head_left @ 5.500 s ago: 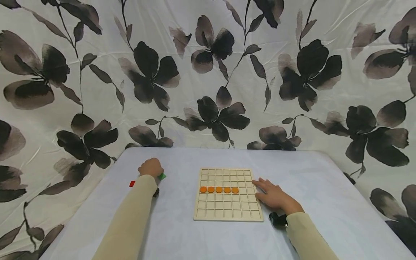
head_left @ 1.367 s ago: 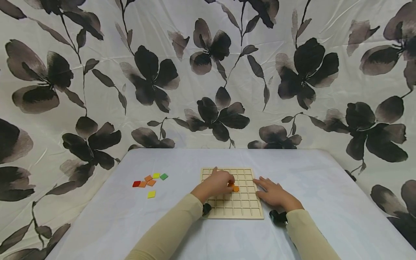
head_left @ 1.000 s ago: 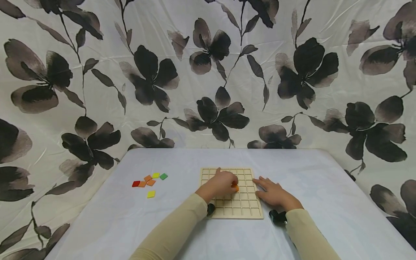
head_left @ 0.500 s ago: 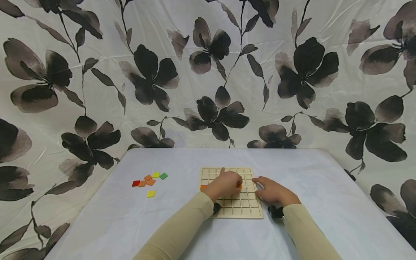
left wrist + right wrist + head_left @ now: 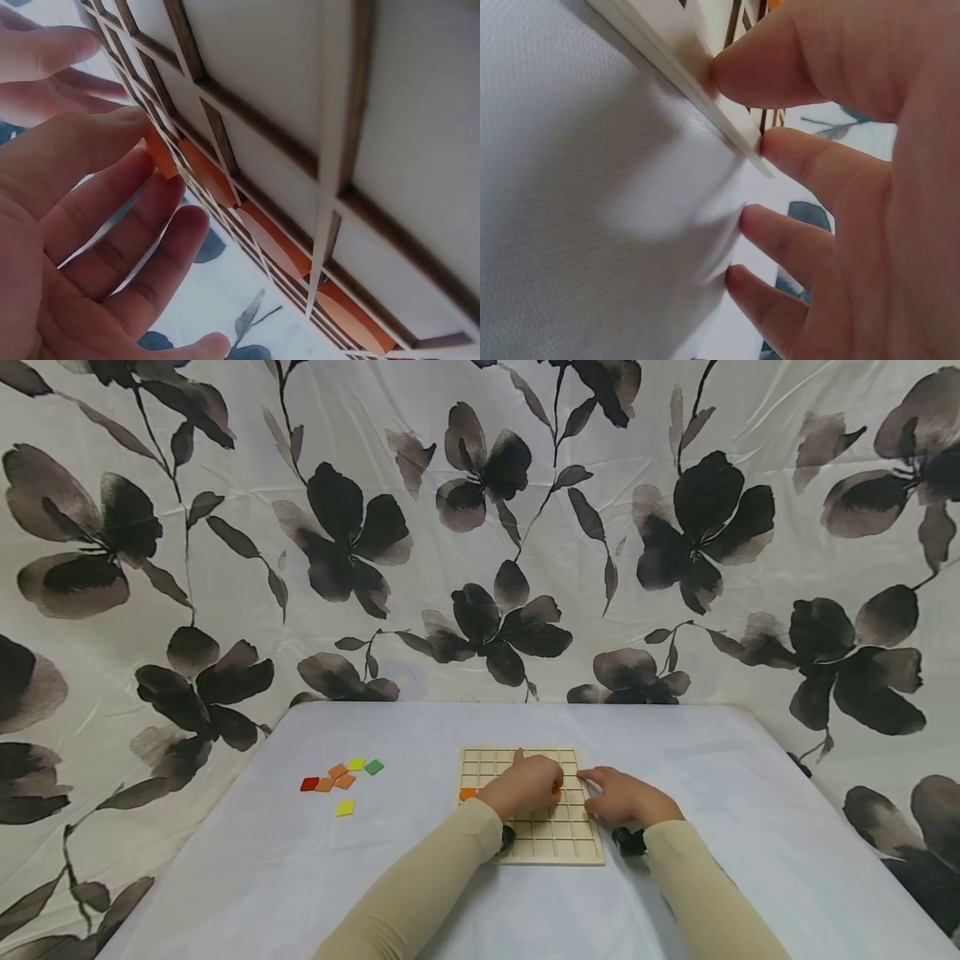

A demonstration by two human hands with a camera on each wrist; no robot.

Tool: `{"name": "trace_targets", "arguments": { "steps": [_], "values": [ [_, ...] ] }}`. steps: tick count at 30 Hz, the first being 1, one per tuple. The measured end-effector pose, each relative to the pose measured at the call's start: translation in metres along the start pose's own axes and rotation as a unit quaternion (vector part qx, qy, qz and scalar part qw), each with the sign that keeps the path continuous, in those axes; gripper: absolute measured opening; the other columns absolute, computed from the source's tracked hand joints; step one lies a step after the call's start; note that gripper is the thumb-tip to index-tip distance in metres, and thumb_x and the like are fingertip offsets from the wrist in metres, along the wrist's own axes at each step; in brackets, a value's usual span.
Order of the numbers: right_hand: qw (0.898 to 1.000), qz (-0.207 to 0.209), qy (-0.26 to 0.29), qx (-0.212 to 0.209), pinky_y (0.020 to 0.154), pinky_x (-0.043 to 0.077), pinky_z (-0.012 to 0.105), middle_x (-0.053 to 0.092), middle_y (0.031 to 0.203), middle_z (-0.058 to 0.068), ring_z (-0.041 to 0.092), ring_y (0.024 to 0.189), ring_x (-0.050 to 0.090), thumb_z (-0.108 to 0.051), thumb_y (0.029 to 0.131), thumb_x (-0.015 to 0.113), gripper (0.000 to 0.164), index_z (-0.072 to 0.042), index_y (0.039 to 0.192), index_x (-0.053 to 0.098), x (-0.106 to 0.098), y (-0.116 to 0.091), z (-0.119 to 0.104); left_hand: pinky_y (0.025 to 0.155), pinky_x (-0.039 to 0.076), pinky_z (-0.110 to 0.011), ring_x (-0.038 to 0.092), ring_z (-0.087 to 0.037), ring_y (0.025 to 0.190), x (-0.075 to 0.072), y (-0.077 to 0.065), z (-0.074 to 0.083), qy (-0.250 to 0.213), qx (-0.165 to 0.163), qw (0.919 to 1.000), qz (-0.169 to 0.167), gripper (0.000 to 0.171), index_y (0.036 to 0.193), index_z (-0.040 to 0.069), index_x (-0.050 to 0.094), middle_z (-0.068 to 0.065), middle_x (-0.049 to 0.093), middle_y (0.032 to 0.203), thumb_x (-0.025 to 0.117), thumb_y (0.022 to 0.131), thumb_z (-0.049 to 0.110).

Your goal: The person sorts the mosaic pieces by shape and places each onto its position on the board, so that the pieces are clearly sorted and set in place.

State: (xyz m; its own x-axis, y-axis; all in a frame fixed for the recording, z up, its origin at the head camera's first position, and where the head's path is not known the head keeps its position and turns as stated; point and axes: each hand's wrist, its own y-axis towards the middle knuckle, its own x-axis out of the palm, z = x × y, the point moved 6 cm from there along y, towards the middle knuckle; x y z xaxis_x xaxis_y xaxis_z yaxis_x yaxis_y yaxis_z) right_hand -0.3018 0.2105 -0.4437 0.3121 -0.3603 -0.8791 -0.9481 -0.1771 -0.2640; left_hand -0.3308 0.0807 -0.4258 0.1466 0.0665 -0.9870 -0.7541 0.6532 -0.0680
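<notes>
My left hand (image 5: 521, 787) is over the wooden grid board (image 5: 551, 853) and pinches an orange disc (image 5: 160, 154) between thumb and fingers, near the board's right part. More orange discs (image 5: 274, 240) sit in a row of cells beside it in the left wrist view; in the head view one disc (image 5: 468, 793) shows at the row's left end, and the hand covers most of the others. Along the board's right edge, my right hand (image 5: 630, 797) touches the wood with thumb and index finger, the other fingers spread loosely on the cloth.
Left of the board lie loose square tiles: a red one (image 5: 310, 784), several orange ones (image 5: 337, 771), two yellow ones (image 5: 345, 807) and a green one (image 5: 373, 767). A white cloth (image 5: 247, 877) covers the table; a floral curtain (image 5: 420, 552) hangs behind.
My left hand has come from the loose tiles onto the board, then slid rightward along the disc row over the last second. The right hand has shifted slightly left at the board's edge.
</notes>
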Motion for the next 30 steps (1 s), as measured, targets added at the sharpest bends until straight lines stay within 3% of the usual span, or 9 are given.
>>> {"name": "trace_targets", "arguments": {
  "steps": [6, 12, 20, 30],
  "values": [
    [1.0, -0.002, 0.007, 0.008, 0.11, 0.031, 0.06, 0.035, 0.153, 0.018, 0.041, 0.141, 0.032, -0.021, 0.086, 0.061, 0.062, -0.016, 0.145, 0.044, -0.0011, 0.0003, -0.0064, 0.11, 0.029, -0.064, 0.063, -0.012, 0.091, 0.0002, 0.001, -0.0011, 0.0, 0.0, 1.0, 0.0, 0.01, 0.097, 0.018, 0.073, 0.009, 0.068, 0.086, 0.068, 0.09, 0.022],
    [1.0, -0.002, -0.021, 0.008, 0.109, 0.031, 0.061, 0.036, 0.152, 0.019, 0.042, 0.14, 0.033, -0.024, 0.087, 0.062, 0.062, -0.015, 0.145, 0.044, -0.0006, 0.0007, -0.0051, 0.106, 0.034, -0.06, 0.062, -0.011, 0.088, 0.0015, 0.0031, 0.0017, 0.009, 0.01, 0.9999, -0.007, 0.009, 0.097, 0.019, 0.072, 0.01, 0.067, 0.083, 0.067, 0.091, 0.023],
    [0.997, 0.008, -0.069, 0.02, 0.102, 0.021, 0.078, 0.037, 0.152, 0.019, 0.043, 0.138, 0.037, -0.028, 0.085, 0.062, 0.063, -0.018, 0.145, 0.045, -0.0029, 0.0043, 0.0006, 0.104, 0.039, -0.057, 0.062, -0.009, 0.092, 0.0065, 0.0069, -0.0016, -0.01, 0.0, 0.9997, -0.021, 0.017, 0.107, 0.018, 0.072, 0.008, 0.069, 0.094, 0.065, 0.092, 0.024],
    [1.0, -0.014, -0.017, 0.011, 0.106, 0.032, 0.065, 0.032, 0.154, 0.021, 0.045, 0.139, 0.033, -0.023, 0.082, 0.063, 0.07, -0.017, 0.148, 0.04, -0.002, 0.0038, -0.0002, 0.108, 0.034, -0.06, 0.063, -0.011, 0.098, 0.0076, 0.0059, -0.0065, -0.028, -0.006, 0.9993, -0.023, 0.016, 0.106, 0.019, 0.073, 0.007, 0.071, 0.098, 0.066, 0.092, 0.023]
  ]
}}
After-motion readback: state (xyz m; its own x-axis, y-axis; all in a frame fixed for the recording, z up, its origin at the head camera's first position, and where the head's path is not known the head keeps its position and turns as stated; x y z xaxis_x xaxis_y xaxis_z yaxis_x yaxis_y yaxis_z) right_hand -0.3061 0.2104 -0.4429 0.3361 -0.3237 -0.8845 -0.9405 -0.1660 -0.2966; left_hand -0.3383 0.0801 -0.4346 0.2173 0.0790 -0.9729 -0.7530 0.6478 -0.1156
